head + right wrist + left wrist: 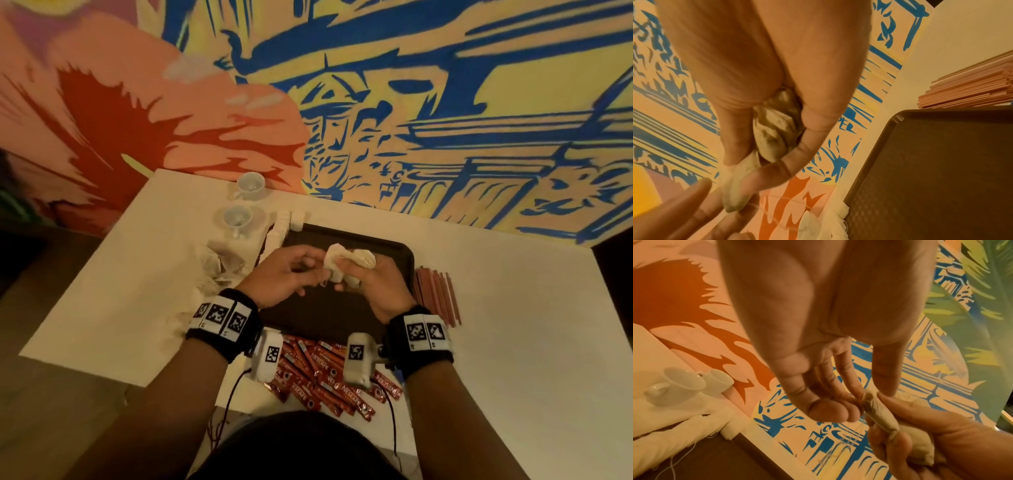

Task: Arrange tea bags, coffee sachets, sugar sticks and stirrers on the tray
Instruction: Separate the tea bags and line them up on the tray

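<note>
Both hands hover over the dark brown tray [394,255]. My right hand [356,274] grips a small bunch of pale tea bags [352,260], which show bunched between its fingers in the right wrist view [774,129]. My left hand [308,270] pinches the top edge of one tea bag [878,412] sticking out of that bunch, with its thin string hanging below. A row of white tea bags [279,229] lies along the tray's far left edge. Red coffee sachets [325,373] are piled near the table's front edge. Pink stirrers [438,294] lie right of the tray.
Two white cups [251,185] [238,219] stand at the far left of the white table [513,325]. A loose heap of tea bags [219,263] lies left of the tray. A painted wall [411,102] rises right behind the table.
</note>
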`<state>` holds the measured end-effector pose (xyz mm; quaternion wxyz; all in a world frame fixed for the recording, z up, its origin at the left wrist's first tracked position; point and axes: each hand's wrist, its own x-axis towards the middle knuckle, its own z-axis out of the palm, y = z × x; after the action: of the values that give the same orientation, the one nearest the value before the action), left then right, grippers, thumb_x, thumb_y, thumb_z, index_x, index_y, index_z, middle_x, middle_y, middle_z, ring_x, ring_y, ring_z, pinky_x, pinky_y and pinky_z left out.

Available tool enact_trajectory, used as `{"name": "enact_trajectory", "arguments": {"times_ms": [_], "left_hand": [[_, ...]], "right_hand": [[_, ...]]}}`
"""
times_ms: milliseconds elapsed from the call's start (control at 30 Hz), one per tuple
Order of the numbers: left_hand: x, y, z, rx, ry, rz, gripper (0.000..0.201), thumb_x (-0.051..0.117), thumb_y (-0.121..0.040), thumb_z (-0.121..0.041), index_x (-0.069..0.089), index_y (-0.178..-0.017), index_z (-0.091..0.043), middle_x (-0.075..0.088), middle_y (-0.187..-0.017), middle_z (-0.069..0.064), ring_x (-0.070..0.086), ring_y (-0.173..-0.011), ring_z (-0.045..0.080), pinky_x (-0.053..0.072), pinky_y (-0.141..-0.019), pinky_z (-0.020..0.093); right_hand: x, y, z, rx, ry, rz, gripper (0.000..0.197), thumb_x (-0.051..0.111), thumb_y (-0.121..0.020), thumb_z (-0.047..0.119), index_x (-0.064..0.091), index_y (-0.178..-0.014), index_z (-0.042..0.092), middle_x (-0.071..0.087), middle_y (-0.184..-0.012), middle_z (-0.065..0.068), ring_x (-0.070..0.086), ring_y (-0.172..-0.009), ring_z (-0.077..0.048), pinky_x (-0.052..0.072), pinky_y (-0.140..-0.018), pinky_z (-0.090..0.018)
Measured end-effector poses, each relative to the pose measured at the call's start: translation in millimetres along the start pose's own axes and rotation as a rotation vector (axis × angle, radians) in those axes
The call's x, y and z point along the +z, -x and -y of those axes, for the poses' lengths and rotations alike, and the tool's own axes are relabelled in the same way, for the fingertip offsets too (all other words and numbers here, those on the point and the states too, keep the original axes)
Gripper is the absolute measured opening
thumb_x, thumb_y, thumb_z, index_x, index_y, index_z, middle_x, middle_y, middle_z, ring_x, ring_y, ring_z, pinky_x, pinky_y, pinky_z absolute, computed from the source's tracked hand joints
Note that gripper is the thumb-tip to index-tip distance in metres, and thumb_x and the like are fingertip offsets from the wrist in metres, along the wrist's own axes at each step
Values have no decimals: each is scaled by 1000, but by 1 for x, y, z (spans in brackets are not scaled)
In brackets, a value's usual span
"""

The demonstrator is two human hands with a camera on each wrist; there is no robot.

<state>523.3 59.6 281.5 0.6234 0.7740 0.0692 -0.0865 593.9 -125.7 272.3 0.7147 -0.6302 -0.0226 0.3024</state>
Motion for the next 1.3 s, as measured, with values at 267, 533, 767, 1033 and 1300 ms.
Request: {"name": "enact_trajectory", "arguments": {"times_ms": [267, 533, 767, 1033, 1300], "left_hand": [[28, 14, -16, 2, -33, -140, 13, 67, -95, -23, 72, -102, -13, 74, -94, 3, 65, -75, 9, 52, -64, 27], [46, 32, -25, -75, 267, -202, 13, 64, -97, -16, 65, -97, -3, 71, -87, 6, 68, -85, 24, 56, -69, 34], [42, 52, -23, -126, 193, -232, 19, 65, -96, -13, 58, -104, 3, 71, -83, 14, 68, -67, 22, 56, -59, 28], [6, 75, -4, -205, 67, -250, 21, 66, -95, -10, 66, -116, -8, 68, -103, 18, 73, -81, 25, 60, -70, 26], [-37, 58, -5, -166, 137, -438, 24, 60, -100, -21, 68, -102, 1, 69, -92, 15, 70, -90, 24, 61, -86, 39]], "right_hand": [[-16, 22, 9, -13, 86, 26, 18, 70, -94, 27, 75, -100, 11, 75, -93, -14, 68, -79, -20, 57, -62, -31], [-40, 35, 11, -10, 108, 61, 30, 60, -100, 38, 76, -102, 13, 65, -81, -5, 61, -74, -14, 55, -63, -32], [-54, 38, 18, -29, -23, 0, 25, 45, -107, 14, 65, -120, 8, 72, -87, -14, 66, -72, -18, 60, -62, -30], [-73, 22, 18, -104, -105, -220, 41, 40, -98, -10, 70, -117, 11, 69, -118, -8, 66, -85, -20, 58, -67, -32], [-41, 7, 26, -55, -32, -147, 24, 48, -88, 6, 71, -87, 10, 64, -91, -12, 49, -62, -15, 38, -50, -27]]}}
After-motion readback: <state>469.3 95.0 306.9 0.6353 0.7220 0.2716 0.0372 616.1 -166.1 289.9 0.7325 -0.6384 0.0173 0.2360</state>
